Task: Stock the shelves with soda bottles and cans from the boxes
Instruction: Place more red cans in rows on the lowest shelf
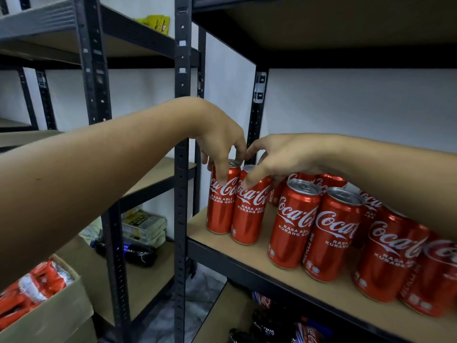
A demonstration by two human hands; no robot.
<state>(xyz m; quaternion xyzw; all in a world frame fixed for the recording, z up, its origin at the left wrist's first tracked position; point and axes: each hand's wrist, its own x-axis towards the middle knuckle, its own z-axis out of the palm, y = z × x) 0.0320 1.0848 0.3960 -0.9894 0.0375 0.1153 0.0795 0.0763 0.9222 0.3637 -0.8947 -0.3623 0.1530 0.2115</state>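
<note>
Two red Coca-Cola cans stand upright side by side at the left end of the wooden shelf board. My left hand grips the top of the left can from above. My right hand grips the top of the right can. Both cans rest on the board. Several more red cans stand in rows further right along the shelf, and my right forearm hides part of the back row.
A cardboard box with wrapped red cans sits at bottom left. Black metal uprights frame the shelves. The shelf below holds dark soda bottles. The neighbouring rack holds a dark bottle and packets.
</note>
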